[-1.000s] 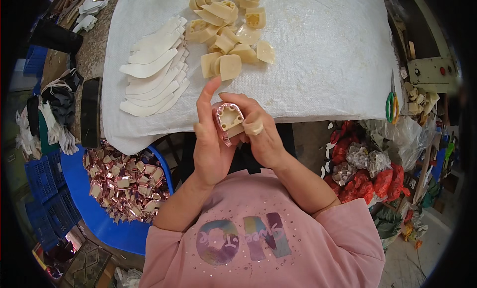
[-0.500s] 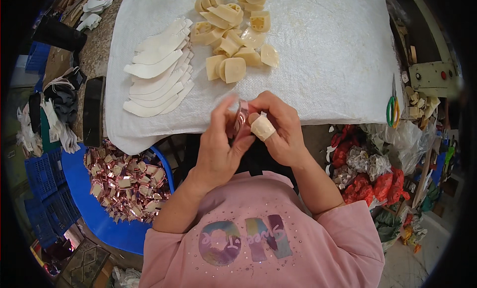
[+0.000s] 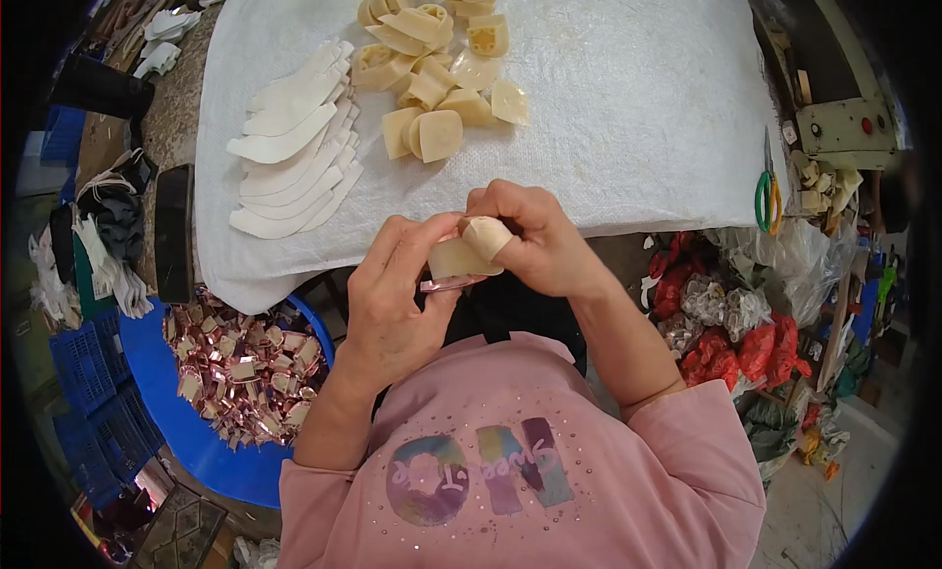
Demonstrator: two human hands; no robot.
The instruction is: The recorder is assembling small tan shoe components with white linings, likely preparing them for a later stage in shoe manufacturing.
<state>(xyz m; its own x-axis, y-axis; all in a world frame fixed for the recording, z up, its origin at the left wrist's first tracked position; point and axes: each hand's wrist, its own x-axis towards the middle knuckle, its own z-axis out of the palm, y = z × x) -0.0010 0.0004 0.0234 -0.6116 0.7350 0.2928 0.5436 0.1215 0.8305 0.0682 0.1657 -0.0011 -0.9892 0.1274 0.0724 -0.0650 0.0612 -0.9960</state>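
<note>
Just off the table's near edge, my left hand [image 3: 391,299] grips a cream shoe heel [image 3: 451,260] with a shiny pink strip along its lower edge. My right hand [image 3: 545,245] is closed at the heel's upper right side. A cream wrap [image 3: 488,237] covers that hand's thumb, which presses against the heel. My fingers hide the heel's upper edge. Bare cream heels [image 3: 437,135] lie piled on the white cloth ahead of my hands. Left of them, curved white pieces [image 3: 285,181] overlap in a fanned stack.
A blue tub [image 3: 221,471] at lower left holds many pink-covered heels [image 3: 245,373]. Green-and-orange scissors [image 3: 767,191] lie at the right edge of the white cloth [image 3: 628,108]. A dark phone-like slab [image 3: 176,233] rests at the left. Red and clear plastic bags [image 3: 756,353] are heaped at right.
Both hands have come slightly lower, and the heel has been turned. Its cream face now shows where the shiny pink side showed before. The view has shifted slightly.
</note>
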